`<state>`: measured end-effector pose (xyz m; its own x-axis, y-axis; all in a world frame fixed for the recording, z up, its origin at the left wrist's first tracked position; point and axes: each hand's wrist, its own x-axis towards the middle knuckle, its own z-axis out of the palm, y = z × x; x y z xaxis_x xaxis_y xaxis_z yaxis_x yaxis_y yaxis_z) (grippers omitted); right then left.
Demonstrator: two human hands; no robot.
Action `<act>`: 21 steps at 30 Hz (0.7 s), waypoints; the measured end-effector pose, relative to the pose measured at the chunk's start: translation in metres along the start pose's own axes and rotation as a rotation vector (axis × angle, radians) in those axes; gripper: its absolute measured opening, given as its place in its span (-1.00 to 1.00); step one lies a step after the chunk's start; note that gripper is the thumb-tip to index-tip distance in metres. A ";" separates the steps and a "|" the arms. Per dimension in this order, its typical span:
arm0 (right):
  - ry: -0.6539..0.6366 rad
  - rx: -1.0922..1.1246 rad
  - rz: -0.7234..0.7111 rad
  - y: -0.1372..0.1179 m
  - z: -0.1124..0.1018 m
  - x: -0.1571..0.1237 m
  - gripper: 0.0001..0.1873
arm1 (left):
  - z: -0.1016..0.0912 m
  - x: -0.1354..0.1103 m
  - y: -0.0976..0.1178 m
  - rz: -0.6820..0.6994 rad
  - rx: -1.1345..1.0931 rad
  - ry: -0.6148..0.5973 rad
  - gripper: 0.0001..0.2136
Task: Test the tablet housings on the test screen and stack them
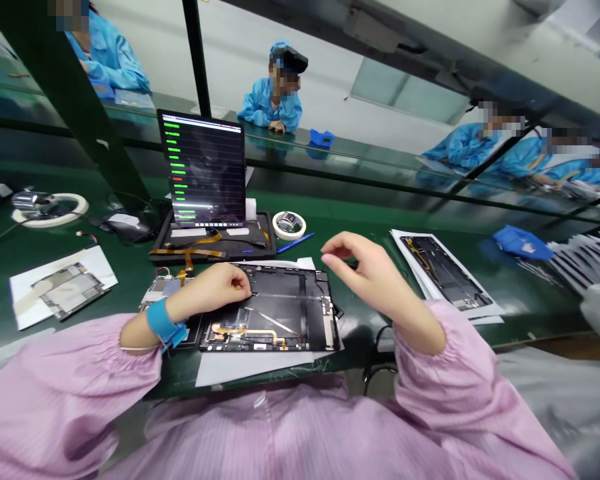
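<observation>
An opened black tablet housing (280, 283) lies on white paper sheets (240, 370) in front of me, with orange flex cables (255, 335) and a pale strip (275, 321) inside it. Over its upper left part, my left hand (225, 285) is closed in a pinch. What the fingertips hold, if anything, is hidden. A blue wrist strap (161, 323) circles that wrist. My right hand (363, 270) hovers past the housing's upper right corner, its thumb and curled fingers apart and nothing visible between them. A circuit board (160, 290) sits left of the housing, partly behind my left forearm.
Behind the housing stands a lit screen (205, 173) on a black base (260, 250). A tape roll (289, 225) and a blue pen (296, 243) lie beside it. Another housing (443, 270) rests at right, a board (73, 290) at left. People in blue sit beyond.
</observation>
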<state>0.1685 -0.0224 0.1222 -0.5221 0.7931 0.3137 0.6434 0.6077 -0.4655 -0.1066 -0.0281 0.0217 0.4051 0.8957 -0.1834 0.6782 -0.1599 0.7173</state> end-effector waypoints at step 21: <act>-0.170 0.015 0.461 0.118 0.050 0.018 -0.61 | 0.023 0.049 0.032 0.073 0.645 0.243 -0.77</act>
<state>0.2072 0.0617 0.0309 -0.2696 0.9606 -0.0671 0.8218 0.1932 -0.5360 -0.0509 0.0012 0.0203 0.3656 0.9288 0.0601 0.9141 -0.3705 0.1649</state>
